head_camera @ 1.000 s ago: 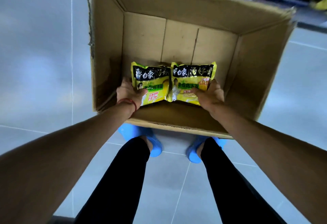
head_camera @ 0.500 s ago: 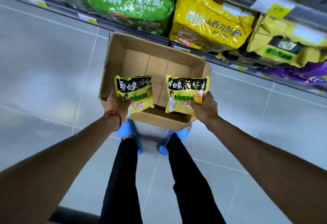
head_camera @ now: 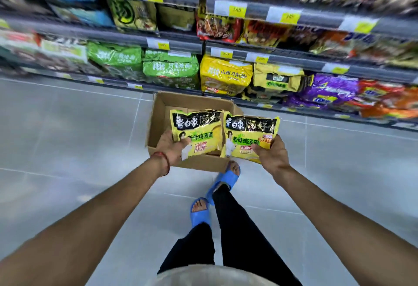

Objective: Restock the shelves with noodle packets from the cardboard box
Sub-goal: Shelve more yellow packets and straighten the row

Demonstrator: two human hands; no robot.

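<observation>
Two yellow chicken-soup noodle packets are in hand, neither shelved yet. My left grip (head_camera: 172,147) pinches the lower left corner of the left noodle packet (head_camera: 199,132), thumb on its face. My right grip (head_camera: 271,154) pinches the lower right corner of the right noodle packet (head_camera: 248,136) the same way. I hold both face-up, side by side, with their inner edges meeting. They are above the open cardboard box (head_camera: 158,118), which sits on the grey tiled floor (head_camera: 67,138) just in front of the bottom shelf (head_camera: 300,107). Inside the box, the walls I can see are bare cardboard. The packets and my hands hide most of its bottom, so I cannot tell if more stock lies there. The bottom shelf is well filled: green multipacks (head_camera: 170,68) to the left, yellow multipacks (head_camera: 226,75) right behind the box, and purple packs (head_camera: 328,91) further right. The upper tiers are too blurred to read. I judge the pick-up done for this pair. Still to do: find the matching slot and set both down.
</observation>
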